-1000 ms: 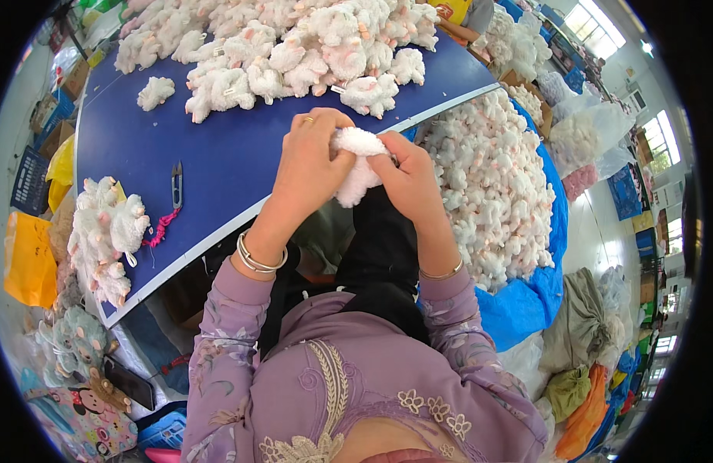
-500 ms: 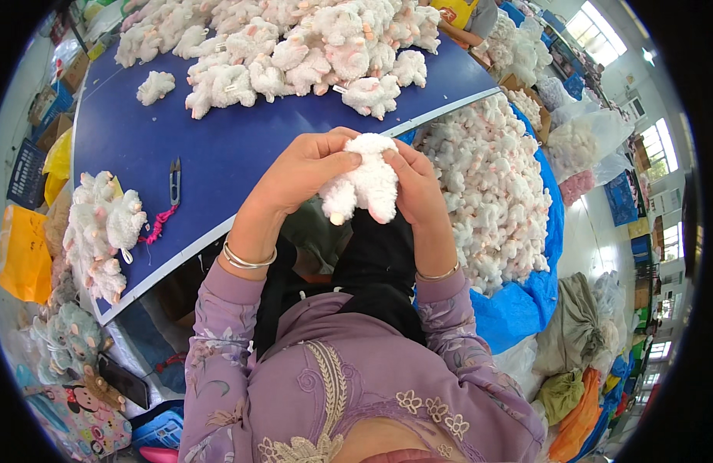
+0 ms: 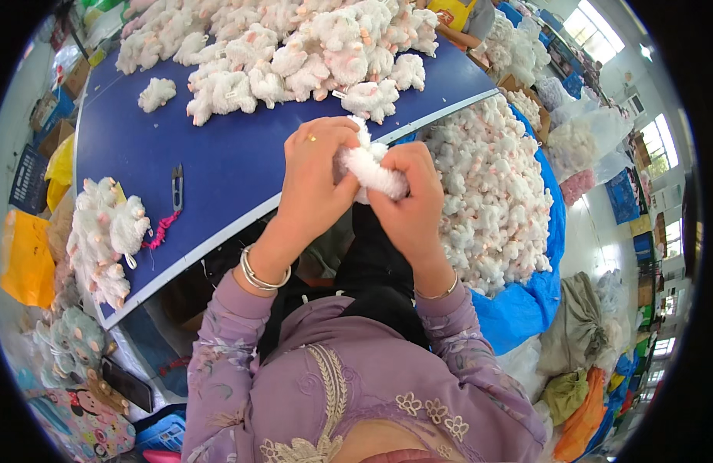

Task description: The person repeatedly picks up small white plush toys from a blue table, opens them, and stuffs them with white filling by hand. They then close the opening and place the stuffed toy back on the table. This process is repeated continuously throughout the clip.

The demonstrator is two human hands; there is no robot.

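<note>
Plush pc. [image 3: 378, 171]: white, fluffy, bent over; qty 1, in both hands, near edge of blue table [image 3: 217, 147]. L hand [image 3: 316, 166] & R hand [image 3: 413, 197]: fingers closed, gripping pc. from either side. Blue sack [image 3: 518, 312], to R beside table: filled w/ white pcs. [image 3: 495, 177], too many to count. On tabletop I count 1 lone pc. [image 3: 157, 94], 1 lg. heap [image 3: 318, 58], 1 sm. heap [image 3: 102, 231] & 1 pr. snips [image 3: 177, 189] w/ pink cord [image 3: 162, 230].

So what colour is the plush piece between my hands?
The plush piece is white; the head view shows it best.
</note>
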